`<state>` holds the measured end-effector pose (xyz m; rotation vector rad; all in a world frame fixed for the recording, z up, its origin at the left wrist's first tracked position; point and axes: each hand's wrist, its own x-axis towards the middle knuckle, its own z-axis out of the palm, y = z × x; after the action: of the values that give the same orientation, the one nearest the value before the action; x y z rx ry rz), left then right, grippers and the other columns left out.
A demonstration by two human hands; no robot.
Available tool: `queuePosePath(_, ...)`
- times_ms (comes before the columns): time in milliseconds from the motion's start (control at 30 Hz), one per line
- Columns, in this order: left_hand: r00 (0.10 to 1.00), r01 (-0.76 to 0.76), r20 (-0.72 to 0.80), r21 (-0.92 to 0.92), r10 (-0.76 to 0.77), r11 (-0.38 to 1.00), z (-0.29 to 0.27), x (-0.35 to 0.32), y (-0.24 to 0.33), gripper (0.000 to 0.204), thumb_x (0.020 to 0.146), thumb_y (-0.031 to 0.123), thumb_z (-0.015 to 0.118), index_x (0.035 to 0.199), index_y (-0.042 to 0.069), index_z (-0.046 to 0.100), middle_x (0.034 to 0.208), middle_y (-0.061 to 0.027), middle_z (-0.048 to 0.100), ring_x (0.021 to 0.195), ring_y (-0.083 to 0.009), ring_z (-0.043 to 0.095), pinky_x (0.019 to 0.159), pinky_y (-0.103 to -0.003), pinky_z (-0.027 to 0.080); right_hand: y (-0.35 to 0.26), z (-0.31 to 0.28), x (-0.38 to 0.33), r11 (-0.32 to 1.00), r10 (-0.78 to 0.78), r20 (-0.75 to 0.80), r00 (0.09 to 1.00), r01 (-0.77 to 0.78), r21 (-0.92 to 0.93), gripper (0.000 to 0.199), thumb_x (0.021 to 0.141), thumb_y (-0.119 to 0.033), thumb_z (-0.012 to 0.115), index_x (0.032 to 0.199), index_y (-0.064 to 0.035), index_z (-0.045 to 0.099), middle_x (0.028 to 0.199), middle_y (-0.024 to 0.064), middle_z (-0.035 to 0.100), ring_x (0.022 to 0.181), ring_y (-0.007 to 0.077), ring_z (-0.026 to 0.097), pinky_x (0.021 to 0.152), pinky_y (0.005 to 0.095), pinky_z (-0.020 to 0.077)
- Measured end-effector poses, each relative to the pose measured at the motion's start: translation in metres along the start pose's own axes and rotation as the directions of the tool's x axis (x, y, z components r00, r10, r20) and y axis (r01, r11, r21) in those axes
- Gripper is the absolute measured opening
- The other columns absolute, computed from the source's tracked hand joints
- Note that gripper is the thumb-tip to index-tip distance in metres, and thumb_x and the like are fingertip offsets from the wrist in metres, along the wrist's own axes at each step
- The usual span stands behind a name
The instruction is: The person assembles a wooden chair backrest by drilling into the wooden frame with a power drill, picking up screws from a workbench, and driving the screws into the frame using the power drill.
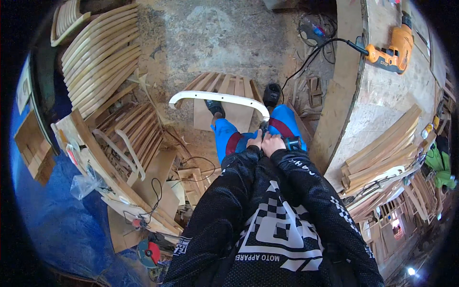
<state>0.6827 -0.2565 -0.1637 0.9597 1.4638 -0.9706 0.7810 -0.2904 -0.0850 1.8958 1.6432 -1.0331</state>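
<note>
Just beyond the left grip [256, 141] and the right grip [274, 144], a white curved strip [220, 97] is arching away to the left, its near end lying close to a small dark part [264, 126] that is poking out between the hands. Both grips are bending their fingers inward, close together; which one is holding the dark part, I cannot tell, since the hands are covering most of it. Well to the left of the grips, a clear plastic bag [85, 185] is sitting crumpled, its contents too blurred to tell. The strip is looking smooth, with dark holes dotting its face, and pale wooden slats [224, 84] are fanning out behind it. Farther to the left, curved wooden pieces [100, 60] are standing in a ribbed stack, above a wrinkled blue sheet [71, 227]. To the right of the grips, a counter [377, 95] is carrying an orange drill [394, 50] and a pile of bowed wooden strips [382, 148]. The drill's black cord [310, 60] is trailing down toward the floor [205, 33], while a dark shoe [271, 94] is resting just beyond the strip's near end.
</note>
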Motion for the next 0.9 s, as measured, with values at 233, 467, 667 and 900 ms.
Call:
queuePosePath(233,0.983,-0.161,-0.084,0.051,0.164,0.986,0.037,0.021,-0.021,0.091,0.076,0.073,0.032,0.096,-0.012,0.058,0.097,-0.0327,0.057,0.099,-0.0396,0.055,0.088,-0.041,0.041,0.019,0.013,-0.007,0.987,-0.146,-0.073,0.987,0.14,-0.074,0.026,0.077,-0.016,0.052,0.093,0.0007,0.065,0.089,0.0144,0.062,0.068,0.0223,0.062,0.055,0.0359,0.0435)
queuePosePath(467,0.924,-0.308,-0.179,0.171,0.337,0.936,0.057,0.009,-0.025,0.06,0.082,0.063,0.034,0.102,0.007,0.044,0.077,-0.0288,0.06,0.079,-0.0422,0.059,0.073,-0.047,0.044,0.022,0.04,-0.021,0.982,-0.102,-0.134,0.986,0.078,-0.171,0.043,0.079,-0.018,0.048,0.114,0.0074,0.051,0.08,0.0106,0.061,0.069,0.0219,0.06,0.062,0.0346,0.0437)
queuePosePath(667,0.948,-0.255,-0.277,-0.363,0.157,0.896,0.054,-0.015,-0.002,0.083,0.078,0.071,0.035,0.08,-0.007,0.063,0.077,-0.0271,0.061,0.082,-0.0391,0.059,0.074,-0.044,0.042,0.022,0.06,-0.023,0.963,-0.072,-0.236,0.969,0.005,-0.27,0.045,0.08,-0.017,0.046,0.117,0.0075,0.047,0.078,0.0083,0.056,0.069,0.0205,0.056,0.065,0.0341,0.0422)
queuePosePath(900,0.933,-0.334,-0.268,-0.387,0.242,0.859,0.048,-0.009,-0.012,0.076,0.082,0.065,0.036,0.088,-0.005,0.064,0.077,-0.0228,0.063,0.078,-0.0347,0.06,0.072,-0.041,0.042,0.001,0.075,-0.024,0.962,-0.004,-0.265,0.964,-0.069,-0.263,0.044,0.081,-0.016,0.045,0.118,0.0088,0.047,0.075,0.0101,0.056,0.066,0.0233,0.056,0.065,0.0392,0.0435)
